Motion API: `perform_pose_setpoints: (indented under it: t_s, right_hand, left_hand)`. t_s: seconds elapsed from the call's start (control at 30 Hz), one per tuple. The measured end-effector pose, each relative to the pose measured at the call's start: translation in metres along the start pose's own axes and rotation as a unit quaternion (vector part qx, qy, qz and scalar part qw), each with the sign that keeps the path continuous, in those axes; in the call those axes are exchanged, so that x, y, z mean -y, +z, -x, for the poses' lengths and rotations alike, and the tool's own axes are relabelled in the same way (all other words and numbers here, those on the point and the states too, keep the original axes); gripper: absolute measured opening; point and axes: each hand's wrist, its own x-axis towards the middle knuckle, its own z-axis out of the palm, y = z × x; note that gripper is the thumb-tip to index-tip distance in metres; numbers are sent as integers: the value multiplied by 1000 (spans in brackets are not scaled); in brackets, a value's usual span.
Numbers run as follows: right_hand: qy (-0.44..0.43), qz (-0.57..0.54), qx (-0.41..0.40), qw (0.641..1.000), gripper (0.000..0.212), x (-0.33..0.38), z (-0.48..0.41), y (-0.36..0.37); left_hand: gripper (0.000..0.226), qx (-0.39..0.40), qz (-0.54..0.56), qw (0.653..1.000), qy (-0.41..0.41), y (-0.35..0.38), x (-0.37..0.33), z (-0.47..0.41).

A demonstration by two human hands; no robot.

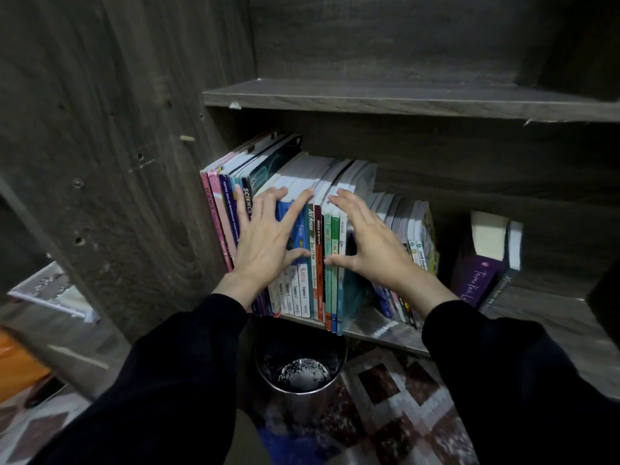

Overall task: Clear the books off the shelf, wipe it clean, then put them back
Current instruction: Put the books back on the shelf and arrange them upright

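While flanking the upright books (318, 246) with left hand (265, 239) and right hand (372, 250), both spread wide: spines facing near, probably slid nearward off the shelf (543, 317).

The dark wood-grain shelf (543, 313) carries a row of tall upright books (315, 263) packed against its left wall, spines outward; near them on the right stands a group of shorter books (416, 236); well apart, at the right end, a purple book (476, 283) leans among others; below, a metal bin (302, 374) stands on the patterned floor mat (396, 397).
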Motion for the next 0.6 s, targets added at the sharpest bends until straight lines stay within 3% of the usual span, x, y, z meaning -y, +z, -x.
perform_pose_setpoints:
  t_s: [0.37, 0.6]
  right_hand:
    - [13, 10, 1, 1000, 103, 5, 1, -1]
    - [25, 37, 5, 999, 103, 6, 2, -2]
  left_hand:
    - [99, 45, 17, 998, -43, -10, -10, -1]
    - [73, -37, 87, 994, -57, -11, -17, 11]
